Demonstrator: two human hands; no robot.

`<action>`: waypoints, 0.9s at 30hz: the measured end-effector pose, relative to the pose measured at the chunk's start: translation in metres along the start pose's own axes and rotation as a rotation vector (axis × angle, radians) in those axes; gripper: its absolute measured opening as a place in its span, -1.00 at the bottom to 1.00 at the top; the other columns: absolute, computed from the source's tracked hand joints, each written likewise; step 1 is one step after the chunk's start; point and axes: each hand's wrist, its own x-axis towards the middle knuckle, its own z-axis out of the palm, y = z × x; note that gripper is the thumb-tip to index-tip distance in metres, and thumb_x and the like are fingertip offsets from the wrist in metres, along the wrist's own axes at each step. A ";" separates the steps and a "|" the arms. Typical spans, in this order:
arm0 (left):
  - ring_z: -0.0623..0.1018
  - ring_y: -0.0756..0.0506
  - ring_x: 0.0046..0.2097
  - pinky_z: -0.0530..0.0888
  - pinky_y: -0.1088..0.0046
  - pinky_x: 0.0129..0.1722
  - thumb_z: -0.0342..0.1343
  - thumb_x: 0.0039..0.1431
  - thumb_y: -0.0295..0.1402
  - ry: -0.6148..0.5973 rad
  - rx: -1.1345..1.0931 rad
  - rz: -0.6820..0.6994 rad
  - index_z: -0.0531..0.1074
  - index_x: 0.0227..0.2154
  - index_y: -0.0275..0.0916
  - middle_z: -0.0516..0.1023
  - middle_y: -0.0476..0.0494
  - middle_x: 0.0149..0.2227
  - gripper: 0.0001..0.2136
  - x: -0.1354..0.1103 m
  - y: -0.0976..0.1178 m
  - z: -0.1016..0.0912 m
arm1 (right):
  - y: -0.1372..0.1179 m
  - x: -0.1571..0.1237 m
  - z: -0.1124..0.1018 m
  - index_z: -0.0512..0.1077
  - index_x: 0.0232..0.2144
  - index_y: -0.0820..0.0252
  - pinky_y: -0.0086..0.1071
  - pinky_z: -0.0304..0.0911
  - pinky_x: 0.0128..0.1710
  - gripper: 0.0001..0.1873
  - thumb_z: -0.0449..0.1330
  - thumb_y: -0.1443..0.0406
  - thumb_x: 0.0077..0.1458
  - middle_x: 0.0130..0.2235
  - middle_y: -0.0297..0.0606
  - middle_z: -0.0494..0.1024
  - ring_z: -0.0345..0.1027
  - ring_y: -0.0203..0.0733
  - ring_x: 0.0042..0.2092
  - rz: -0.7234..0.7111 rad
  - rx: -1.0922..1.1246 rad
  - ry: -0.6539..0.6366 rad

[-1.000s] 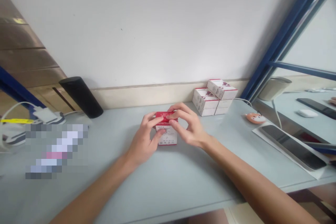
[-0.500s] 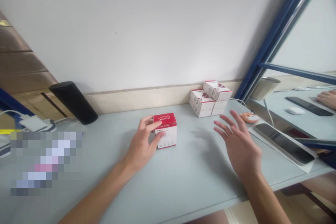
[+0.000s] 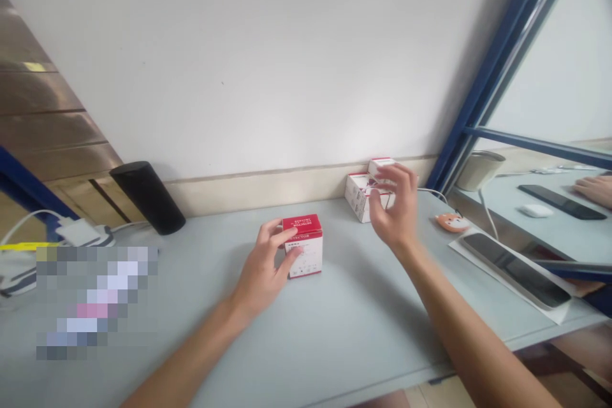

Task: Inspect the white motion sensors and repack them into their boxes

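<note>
A red-and-white cardboard box (image 3: 312,257) marked "DETECTOR" stands upright on the desk. My left hand (image 3: 258,268) grips its left side, the fingers at the back and top edge and the thumb across the front. Farther back on the right, several white boxes with red edges (image 3: 356,196) are stacked against the wall. In front of that stack is my right hand (image 3: 398,213), fingers curled but apart, and no object shows in it. It partly covers the stack, and whether it touches a box I cannot tell.
A black cylinder (image 3: 149,197) and a white plug (image 3: 79,228) stand left. To the right are an orange animal-shaped item (image 3: 452,222) and a dark phone-like device (image 3: 516,269) on white paper. Beyond the blue frame (image 3: 482,92), another person's hand (image 3: 595,190) rests on a desk.
My right hand has moved forward and left to the stacked boxes, its fingers curling. My left hand keeps its grip on the box. The view has shifted slightly.
</note>
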 end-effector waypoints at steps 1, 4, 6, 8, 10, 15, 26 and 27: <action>0.53 -0.17 0.18 0.64 0.24 -0.03 0.09 0.44 -0.39 -0.002 -0.001 -0.002 0.27 0.17 0.03 0.28 -0.23 0.25 -0.67 0.000 0.000 0.000 | 0.004 0.006 0.008 0.35 0.11 0.06 -0.12 0.53 -0.06 -0.52 0.14 0.44 0.15 0.12 -0.09 0.35 0.46 -0.09 0.00 0.043 0.010 0.018; 0.52 -0.17 0.19 0.63 0.23 -0.01 0.09 0.44 -0.39 -0.009 -0.009 0.005 0.27 0.18 0.04 0.27 -0.22 0.26 -0.67 0.000 -0.001 0.000 | 0.008 0.003 0.019 0.33 0.09 0.06 -0.16 0.52 -0.10 -0.56 0.10 0.43 0.17 0.07 -0.11 0.37 0.47 -0.14 -0.05 0.162 0.004 0.016; 0.51 -0.17 0.20 0.63 0.24 -0.01 0.09 0.44 -0.38 -0.017 -0.015 0.000 0.27 0.19 0.05 0.27 -0.22 0.27 -0.65 0.000 -0.002 0.000 | 0.000 -0.012 0.015 0.35 0.09 0.05 -0.16 0.51 -0.08 -0.57 0.11 0.41 0.18 0.09 -0.10 0.36 0.46 -0.13 -0.04 0.164 0.015 -0.072; 0.51 -0.17 0.21 0.63 0.25 -0.01 0.10 0.44 -0.38 -0.025 -0.018 -0.008 0.27 0.20 0.06 0.27 -0.22 0.27 -0.65 -0.001 -0.002 0.000 | -0.012 -0.033 0.002 0.37 0.10 0.04 -0.16 0.49 -0.08 -0.57 0.13 0.39 0.19 0.11 -0.09 0.36 0.46 -0.12 -0.03 0.166 0.057 -0.163; 0.49 -0.17 0.22 0.62 0.26 -0.01 0.10 0.44 -0.37 -0.030 -0.018 -0.009 0.27 0.20 0.05 0.27 -0.22 0.26 -0.65 -0.001 -0.003 0.000 | -0.025 -0.056 -0.018 0.40 0.07 0.01 -0.17 0.46 -0.07 -0.61 0.18 0.36 0.19 0.08 -0.14 0.39 0.46 -0.12 -0.05 0.276 0.108 -0.160; 0.49 -0.17 0.23 0.61 0.27 -0.01 0.10 0.44 -0.35 -0.034 -0.015 -0.008 0.26 0.20 0.05 0.28 -0.21 0.24 -0.66 -0.001 0.001 -0.001 | -0.046 -0.105 -0.076 0.46 -0.05 0.01 -0.22 0.41 -0.15 -0.62 0.36 0.22 0.05 0.01 -0.19 0.48 0.45 -0.10 -0.11 1.019 0.610 -0.009; 0.53 -0.18 0.19 0.58 0.22 0.06 0.18 0.37 -0.30 -0.066 -0.047 -0.081 0.26 0.22 0.04 0.27 -0.23 0.30 -0.58 -0.001 -0.001 0.001 | -0.036 -0.031 0.010 0.50 -0.15 0.02 -0.27 0.31 -0.17 -0.80 0.27 0.23 0.13 -0.06 -0.26 0.47 0.41 -0.14 -0.16 0.746 0.848 -0.318; 0.54 -0.18 0.17 0.58 0.22 0.07 0.19 0.36 -0.30 -0.080 -0.077 -0.098 0.25 0.23 0.04 0.29 -0.23 0.30 -0.57 -0.001 -0.003 0.002 | -0.037 -0.023 0.024 0.50 -0.12 0.02 -0.25 0.32 -0.11 -0.80 0.23 0.18 0.20 -0.02 -0.24 0.49 0.42 -0.10 -0.08 0.660 0.829 -0.371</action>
